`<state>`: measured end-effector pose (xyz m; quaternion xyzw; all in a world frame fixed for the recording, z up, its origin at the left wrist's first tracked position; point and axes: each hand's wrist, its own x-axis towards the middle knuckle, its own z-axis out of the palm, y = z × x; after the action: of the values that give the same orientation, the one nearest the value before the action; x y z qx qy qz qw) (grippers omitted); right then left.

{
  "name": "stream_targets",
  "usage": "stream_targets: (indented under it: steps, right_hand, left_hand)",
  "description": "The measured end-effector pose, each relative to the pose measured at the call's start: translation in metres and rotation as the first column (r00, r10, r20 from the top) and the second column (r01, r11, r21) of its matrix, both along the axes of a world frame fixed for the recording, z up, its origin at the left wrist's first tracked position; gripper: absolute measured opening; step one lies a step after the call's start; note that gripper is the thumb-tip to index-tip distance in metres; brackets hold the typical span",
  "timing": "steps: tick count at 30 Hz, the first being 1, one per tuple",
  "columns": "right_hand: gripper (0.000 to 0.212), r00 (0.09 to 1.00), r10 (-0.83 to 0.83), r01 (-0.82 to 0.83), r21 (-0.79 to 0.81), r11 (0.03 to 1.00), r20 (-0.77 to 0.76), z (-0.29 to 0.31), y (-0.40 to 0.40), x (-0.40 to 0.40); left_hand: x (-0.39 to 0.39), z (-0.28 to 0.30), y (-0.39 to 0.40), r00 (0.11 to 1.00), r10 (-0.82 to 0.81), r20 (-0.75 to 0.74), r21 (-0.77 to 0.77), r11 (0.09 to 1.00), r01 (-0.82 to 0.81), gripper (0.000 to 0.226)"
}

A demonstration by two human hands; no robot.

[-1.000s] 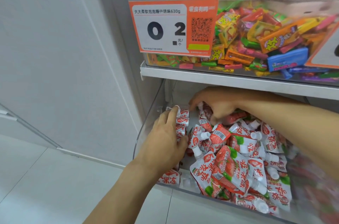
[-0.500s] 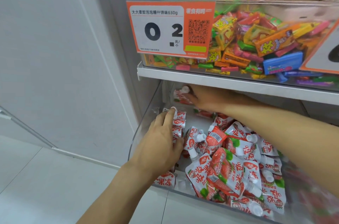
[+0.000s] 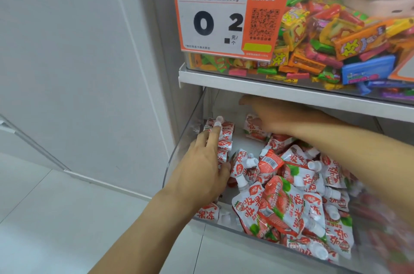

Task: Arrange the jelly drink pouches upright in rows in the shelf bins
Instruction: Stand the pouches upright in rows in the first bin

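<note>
Lower clear bin [image 3: 179, 150] under the shelf [image 3: 291, 96]: left hand [image 3: 202, 170] lies flat against a row of upright pouches [image 3: 224, 139] along the bin's left wall, fingers straight, fingertips up by a white cap at the far end of the row. It presses them, no grip.

Right hand [image 3: 277, 116] reaches into the back of the bin just under the shelf edge, fingers curled round one pouch [image 3: 254, 127] (red and white, held at its top, its lower edge near the bin floor).

The remaining pouches [image 3: 291, 195] sit in a loose heap on the right and front of the bin, lying at all angles, caps pointing every way. One more pouch lies flat at the front left corner under the left wrist.

Above: a second bin of mixed bright candy [image 3: 324, 38] with an orange price tag [image 3: 230, 20] clipped to its front. White wall panel on the left, pale floor tiles below.
</note>
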<state>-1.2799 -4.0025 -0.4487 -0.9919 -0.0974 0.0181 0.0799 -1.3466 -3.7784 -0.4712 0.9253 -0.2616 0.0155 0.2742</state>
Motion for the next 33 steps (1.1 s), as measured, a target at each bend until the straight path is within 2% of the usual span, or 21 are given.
stream_targets:
  steps: [2, 3, 5, 7, 8, 9, 10, 12, 13, 15, 16, 18, 21, 26, 28, 30, 33]
  right_hand:
    - [0.048, 1.0, -0.019, 0.019, -0.327, 0.945, 0.002, -0.001, 0.001, -0.012]
    - [0.037, 1.0, -0.015, 0.007, -0.358, 0.934, -0.02, 0.0, 0.004, -0.016]
    - [0.009, 1.0, -0.005, 0.004, -0.289, 0.957, -0.004, 0.008, 0.006, -0.018]
    - [0.013, 0.998, -0.047, 0.051, -0.128, 0.991, 0.031, 0.013, 0.003, -0.012]
    - [0.018, 0.998, -0.05, 0.048, 0.048, 0.998, 0.032, 0.015, 0.004, -0.009]
    - [0.022, 0.999, -0.037, 0.031, 0.155, 0.987, 0.039, 0.014, 0.007, -0.008]
    - [0.021, 0.997, -0.035, 0.022, 0.18, 0.983, 0.07, 0.015, 0.011, -0.008]
    - [0.011, 0.985, -0.046, 0.039, 0.049, 0.998, 0.166, 0.011, 0.016, -0.004]
    - [0.017, 0.973, -0.049, 0.052, -0.007, 0.999, 0.226, 0.006, 0.019, 0.0]
    - [0.012, 0.968, -0.016, 0.015, 0.005, 1.0, 0.251, -0.001, 0.026, 0.008]
    - [0.006, 0.979, -0.016, 0.005, 0.052, 0.999, 0.204, -0.003, 0.033, 0.012]
    - [0.008, 0.992, -0.019, 0.009, 0.074, 0.997, 0.127, -0.011, 0.042, 0.022]
    - [0.014, 0.996, 0.025, -0.025, -0.002, 1.0, 0.091, -0.015, 0.042, 0.032]
    - [0.018, 0.997, 0.032, -0.032, 0.003, 0.999, -0.07, -0.011, 0.036, 0.048]
    - [0.013, 0.996, 0.021, -0.019, 0.022, 1.0, -0.092, -0.01, 0.037, 0.049]
    - [0.007, 0.987, 0.029, -0.012, 0.105, 0.994, -0.161, -0.006, 0.034, 0.042]
    - [0.037, 0.974, 0.019, 0.031, 0.219, 0.975, -0.224, 0.013, 0.02, 0.009]
  left_hand:
    - [-0.001, 0.0, -0.001, 1.0, 0.005, -0.005, 0.008, 1.0, -0.005, 0.079]
    - [0.0, 0.0, -0.001, 1.0, 0.007, -0.009, 0.011, 1.0, -0.007, 0.079]
    - [-0.001, 0.001, -0.001, 1.0, 0.01, -0.015, 0.011, 1.0, -0.01, 0.078]
    - [-0.002, 0.001, 0.0, 1.0, 0.006, -0.009, 0.008, 1.0, -0.006, 0.078]
    - [-0.002, 0.002, 0.0, 1.0, 0.004, -0.008, 0.007, 1.0, -0.004, 0.078]
    - [-0.003, 0.002, 0.0, 1.0, 0.001, -0.007, 0.006, 1.0, -0.001, 0.078]
    - [-0.003, 0.001, 0.001, 1.0, 0.0, -0.005, 0.005, 1.0, 0.001, 0.078]
    - [-0.003, 0.001, 0.001, 1.0, -0.001, -0.006, 0.0, 1.0, 0.001, 0.079]
    - [-0.002, 0.001, 0.001, 1.0, 0.001, -0.009, -0.003, 1.0, -0.001, 0.078]
    - [-0.002, 0.001, 0.001, 1.0, 0.005, -0.017, -0.008, 1.0, -0.005, 0.077]
    - [-0.002, 0.001, 0.001, 1.0, 0.006, -0.02, -0.007, 1.0, -0.006, 0.077]
    - [-0.002, 0.001, 0.001, 1.0, 0.009, -0.03, -0.001, 1.0, -0.009, 0.077]
    - [-0.001, 0.0, 0.001, 0.999, 0.015, -0.036, 0.009, 1.0, -0.015, 0.077]
    - [-0.002, 0.002, 0.0, 0.998, 0.011, -0.057, 0.038, 0.999, -0.009, 0.077]
    - [-0.002, 0.003, 0.0, 0.998, 0.013, -0.06, 0.052, 0.999, -0.01, 0.078]
    - [-0.001, 0.004, -0.001, 0.998, 0.02, -0.067, 0.067, 0.998, -0.015, 0.079]
    - [-0.001, 0.009, -0.001, 0.996, 0.022, -0.089, 0.111, 0.994, -0.012, 0.081]
